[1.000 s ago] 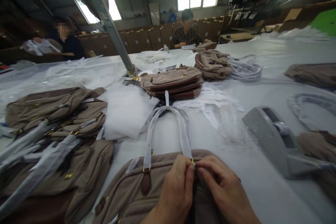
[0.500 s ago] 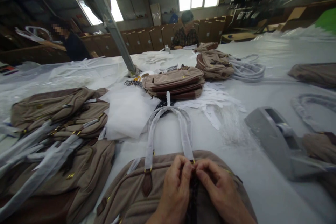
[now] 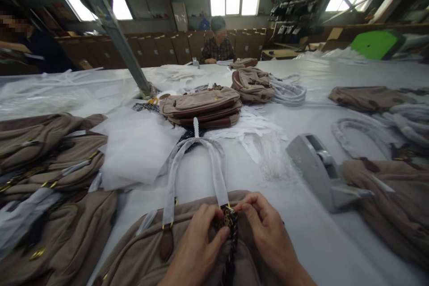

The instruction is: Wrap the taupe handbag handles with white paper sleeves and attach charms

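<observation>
Lying on the near side of a smooth white table (image 3: pixel 304 237) is the bag (image 3: pixel 140 250): ribbed taupe cloth, rounded corners, raised seams. Its handle (image 3: pixel 217 174) arches away in a tall loop, sleeved in wrinkled, whitish wrap (image 3: pixel 170 187). One foot of that loop ends at a gold ring (image 3: pixel 167 225) and a brown, pointed tab (image 3: pixel 166 243), smooth like leather. At the other foot hangs a charm (image 3: pixel 228 219), brassy and openwork by the look of it, with a dark braided cord (image 3: pixel 230 254) trailing down the bag's front.

From where I stand, the left hand (image 3: pixel 201 241) comes in low, its back turned up, fingers bent, holding the charm between thumb and forefinger. The right hand (image 3: pixel 266 232) slants in from the other side, forefinger and thumb drawn near each other at the handle's gold fitting (image 3: pixel 229 208); whether they pinch it, I cannot tell. To the right stands a grey tape dispenser (image 3: pixel 317 174), hard and wedge-shaped; to the left lie soft, translucent sheets (image 3: pixel 134 147).
</observation>
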`<state>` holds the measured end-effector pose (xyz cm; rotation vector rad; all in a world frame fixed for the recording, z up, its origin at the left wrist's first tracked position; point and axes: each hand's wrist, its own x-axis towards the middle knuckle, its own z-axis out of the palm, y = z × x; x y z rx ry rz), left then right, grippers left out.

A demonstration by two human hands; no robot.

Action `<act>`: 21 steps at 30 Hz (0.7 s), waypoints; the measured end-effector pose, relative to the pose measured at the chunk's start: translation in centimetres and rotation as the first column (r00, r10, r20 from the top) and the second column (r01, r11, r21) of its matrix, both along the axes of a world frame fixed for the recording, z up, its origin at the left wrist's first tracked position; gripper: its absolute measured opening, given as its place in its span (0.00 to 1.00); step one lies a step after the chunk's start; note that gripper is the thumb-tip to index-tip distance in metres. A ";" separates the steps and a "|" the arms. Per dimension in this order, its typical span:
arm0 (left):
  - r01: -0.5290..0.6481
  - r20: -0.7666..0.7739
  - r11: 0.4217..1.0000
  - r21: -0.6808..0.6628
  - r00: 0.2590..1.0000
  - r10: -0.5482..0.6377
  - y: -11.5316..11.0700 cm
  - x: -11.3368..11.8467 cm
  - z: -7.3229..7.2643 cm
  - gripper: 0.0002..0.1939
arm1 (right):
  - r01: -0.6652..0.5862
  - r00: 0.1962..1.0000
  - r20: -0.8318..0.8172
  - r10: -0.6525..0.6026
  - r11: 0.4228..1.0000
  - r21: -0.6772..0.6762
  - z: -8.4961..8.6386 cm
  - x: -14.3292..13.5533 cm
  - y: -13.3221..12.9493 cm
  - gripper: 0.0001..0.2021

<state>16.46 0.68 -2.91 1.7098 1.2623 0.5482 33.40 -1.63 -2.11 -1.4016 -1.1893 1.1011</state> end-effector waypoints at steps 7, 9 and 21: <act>-0.022 0.081 0.975 -0.221 0.996 0.040 1.2 -0.1 -0.7 0.09 | 0.002 0.977 -0.213 -0.022 0.996 -0.091 -0.7 -0.1 0.4 0.12; -0.012 0.135 0.963 -0.270 0.990 0.050 1.3 0.2 -0.4 0.09 | 0.014 0.983 -0.180 -0.028 0.997 -0.077 -0.8 0.0 0.5 0.12; -0.022 0.350 0.849 -0.528 0.905 0.242 -2.8 3.4 0.9 0.23 | -0.085 0.958 -0.280 0.067 0.995 -0.052 0.1 0.5 1.0 0.11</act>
